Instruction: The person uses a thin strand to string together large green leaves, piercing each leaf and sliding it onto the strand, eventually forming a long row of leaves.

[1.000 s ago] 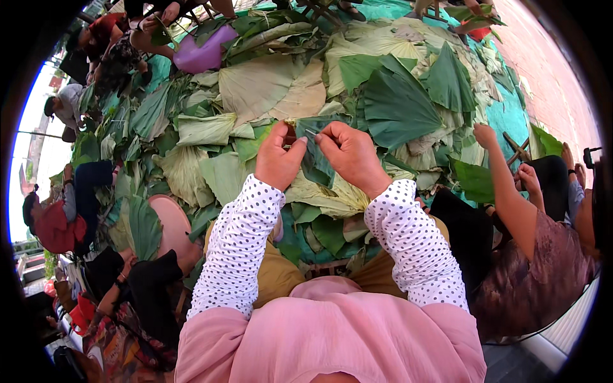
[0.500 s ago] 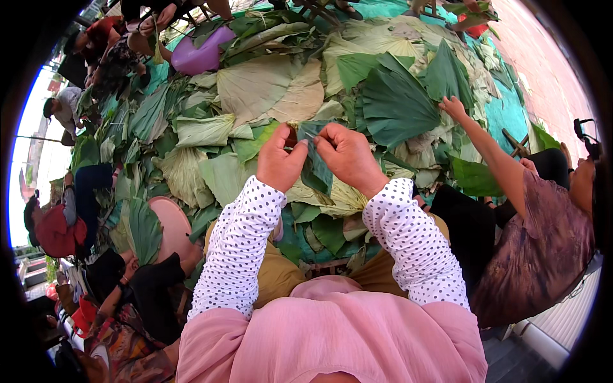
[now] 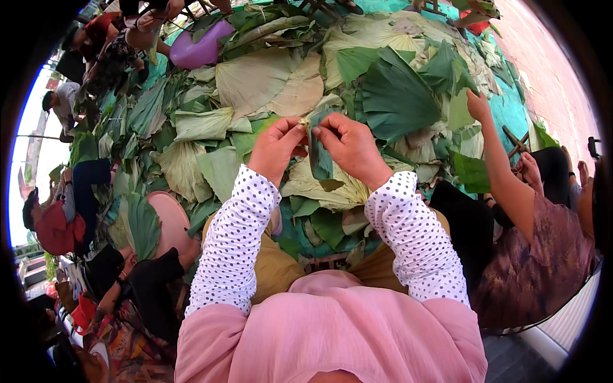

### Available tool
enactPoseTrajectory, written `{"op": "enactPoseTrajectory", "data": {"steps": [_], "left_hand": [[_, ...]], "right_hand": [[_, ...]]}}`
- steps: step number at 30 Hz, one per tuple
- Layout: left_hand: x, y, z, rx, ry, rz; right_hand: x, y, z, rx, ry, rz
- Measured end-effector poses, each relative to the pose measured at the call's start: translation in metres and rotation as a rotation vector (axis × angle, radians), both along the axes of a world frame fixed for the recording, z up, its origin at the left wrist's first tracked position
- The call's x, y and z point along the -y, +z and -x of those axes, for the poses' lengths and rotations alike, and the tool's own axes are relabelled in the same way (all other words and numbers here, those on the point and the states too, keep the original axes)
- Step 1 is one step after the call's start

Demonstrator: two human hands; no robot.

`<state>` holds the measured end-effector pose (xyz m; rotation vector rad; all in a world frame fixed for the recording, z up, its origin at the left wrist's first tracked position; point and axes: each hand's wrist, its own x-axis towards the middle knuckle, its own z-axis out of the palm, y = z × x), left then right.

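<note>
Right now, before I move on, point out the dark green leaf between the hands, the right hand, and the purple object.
Dark green leaf (image 3: 322, 165): head view, on its lower part.
Right hand (image 3: 351, 148): head view, on its back.
Purple object (image 3: 195, 52): head view, on its smooth side.

"What fills the bottom of the frame?"
"A loose pink top (image 3: 338, 325), softly creased."
"And just above it?"
"Rumpled white sleeves (image 3: 227, 249) with dark polka dots, wrist-length, and mustard-brown trousers (image 3: 276, 271) between them."
</note>
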<state>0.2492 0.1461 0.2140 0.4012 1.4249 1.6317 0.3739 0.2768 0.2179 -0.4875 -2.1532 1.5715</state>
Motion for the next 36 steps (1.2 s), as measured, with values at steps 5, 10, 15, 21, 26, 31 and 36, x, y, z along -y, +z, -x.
{"op": "enactPoseTrajectory", "data": {"steps": [5, 10, 15, 21, 26, 31, 36], "left_hand": [[-0.005, -0.002, -0.004, -0.285, 0.009, 0.092], [-0.004, 0.004, 0.004, -0.332, -0.019, 0.103], [0.003, 0.002, 0.02, -0.254, 0.118, 0.025], [0.006, 0.015, 0.019, -0.229, 0.149, -0.051], [0.007, 0.014, 0.022, -0.22, 0.156, -0.067], [0.014, 0.015, 0.025, -0.255, 0.123, -0.032], [0.014, 0.007, 0.026, -0.419, -0.046, -0.002]], "right_hand": [[-0.009, 0.01, 0.005, -0.277, -0.146, -0.737], [-0.013, 0.004, -0.006, -0.179, 0.188, -0.394], [-0.033, -0.019, -0.032, 0.102, 0.36, -0.385], [-0.045, -0.087, -0.062, 0.421, 0.589, -0.521], [-0.041, -0.124, -0.083, 0.753, 0.719, -0.671], [-0.039, -0.089, -0.049, 0.477, 0.476, -0.654], [0.011, -0.025, -0.005, -0.096, 0.225, 0.347]]}}
